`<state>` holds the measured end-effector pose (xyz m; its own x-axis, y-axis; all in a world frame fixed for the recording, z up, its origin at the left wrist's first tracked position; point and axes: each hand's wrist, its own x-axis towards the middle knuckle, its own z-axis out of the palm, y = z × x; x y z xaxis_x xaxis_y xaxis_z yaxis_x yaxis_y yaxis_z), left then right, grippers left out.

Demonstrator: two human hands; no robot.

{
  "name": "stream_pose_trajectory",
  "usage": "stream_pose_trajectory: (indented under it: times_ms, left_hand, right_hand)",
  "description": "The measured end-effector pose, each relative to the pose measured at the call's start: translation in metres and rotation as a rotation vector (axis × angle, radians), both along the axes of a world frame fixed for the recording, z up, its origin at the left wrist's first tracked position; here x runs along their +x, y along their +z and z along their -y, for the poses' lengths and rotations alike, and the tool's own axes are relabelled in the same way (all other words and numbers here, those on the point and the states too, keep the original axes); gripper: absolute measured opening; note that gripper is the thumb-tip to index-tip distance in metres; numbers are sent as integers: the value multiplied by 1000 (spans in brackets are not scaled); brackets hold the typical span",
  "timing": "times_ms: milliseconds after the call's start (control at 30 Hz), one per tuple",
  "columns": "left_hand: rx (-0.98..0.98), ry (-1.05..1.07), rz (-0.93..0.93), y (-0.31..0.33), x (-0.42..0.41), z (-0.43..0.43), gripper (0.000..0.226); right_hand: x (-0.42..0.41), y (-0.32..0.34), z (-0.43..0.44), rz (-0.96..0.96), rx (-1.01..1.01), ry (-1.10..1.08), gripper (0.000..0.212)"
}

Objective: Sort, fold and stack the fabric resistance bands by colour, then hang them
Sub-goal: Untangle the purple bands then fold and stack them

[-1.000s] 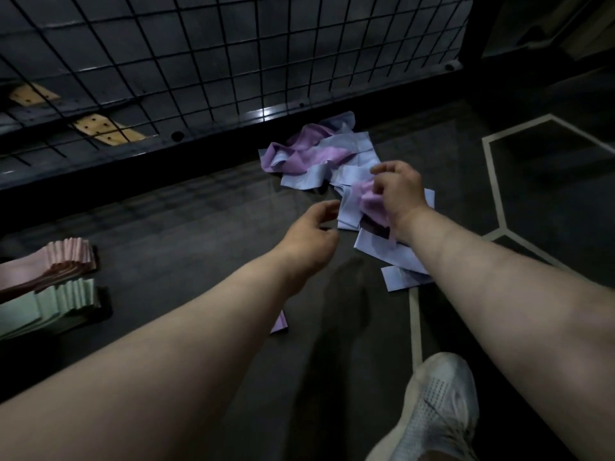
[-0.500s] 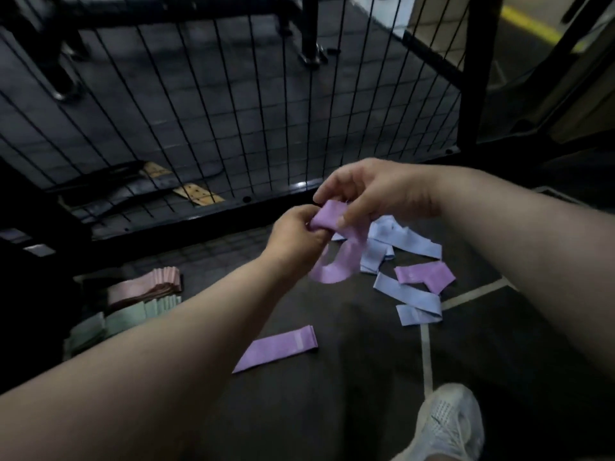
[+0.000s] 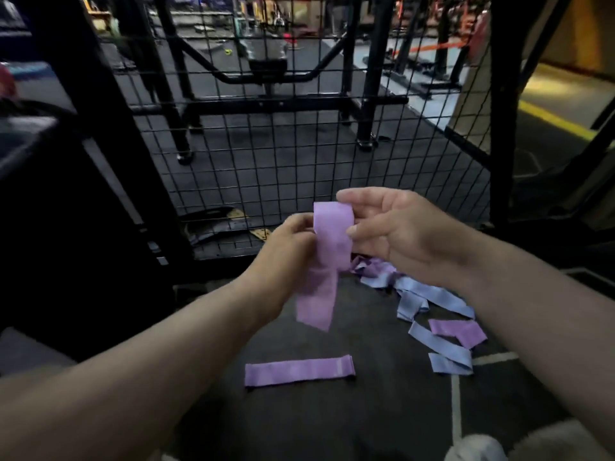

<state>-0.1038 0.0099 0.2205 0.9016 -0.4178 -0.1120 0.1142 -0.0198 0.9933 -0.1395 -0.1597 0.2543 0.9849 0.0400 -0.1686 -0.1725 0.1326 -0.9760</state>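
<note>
Left hand [image 3: 289, 242] pinches purple band [image 3: 327, 261] mid-length; right hand [image 3: 399, 234] fingers [image 3: 357, 195] grip its top loop. Second purple band [image 3: 299, 371] flat on floor [image 3: 366, 414], 6 o'clock; blue-purple pile [image 3: 429, 302], 4 o'clock.

2 bare forearms [image 3: 139, 371], white shoe [image 3: 472, 448]

purple band [image 3: 327, 257] lifted, unfurled — hanging lengthwise

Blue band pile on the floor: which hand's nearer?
Right. The right hand is raised just above the blue band pile; the left hand is farther left, beyond the held purple band.
</note>
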Motion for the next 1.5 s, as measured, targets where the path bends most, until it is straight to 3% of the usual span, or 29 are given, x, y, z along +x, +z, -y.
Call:
stream_pose_trajectory:
  times_ms: [167,233,300,400,467,533,700,833,967,1100,1167,1233,1333,1367,1500]
  left_hand:
    - [-169,8,-174,3,-9,-27,32]
    - [-167,-50,-233,-6,-6,-32,41]
    - [-94,-115,-233,-16,-5,-35,41]
    - [152,-197,-183,-29,-3,-46,17]
    - [291,-310,-200,-35,-5,-54,10]
    - [297,-343,-253,-39,-6,-60,11]
    - [254,-322,-223,-41,6,-69,5]
    - [344,-138,-278,-44,21,-71,19]
    - [299,-67,-255,-43,29,-70,20]
    - [173,-31,-170,-38,28,-66,14]
    - [76,-19,-134,-36,26,-62,13]
    - [-29,-32,-111,-33,24,-57,11]
    - [-137,-37,-115,-31,22,-53,15]
    - [-155,-46,-125,-31,22,-52,17]
    - [-200,-115,-156,-29,21,-51,28]
  right_hand:
    - [-10,-8,-21,101,-119,-64,68]
    - [-10,-16,-29,113,-154,-81,73]
    - [-7,-20,-34,112,-136,-103,80]
    - [0,-15,-31,122,-30,-163,87]
    - [5,-9,-25,136,-37,-225,85]
    - [12,-6,-16,130,-56,-316,79]
    - [34,-4,14,63,160,-523,76]
    - [43,-3,24,54,170,-574,72]
    - [44,-8,22,28,147,-564,67]
    - [39,-16,13,-71,-42,-512,58]
    - [34,-18,10,-89,-167,-384,61]
    - [26,-18,3,-166,-396,-186,55]
    - [13,-21,-12,-248,-898,77,27]
    - [9,-21,-18,-238,-952,114,22]
    - [-2,-24,-37,-179,-720,88,35]
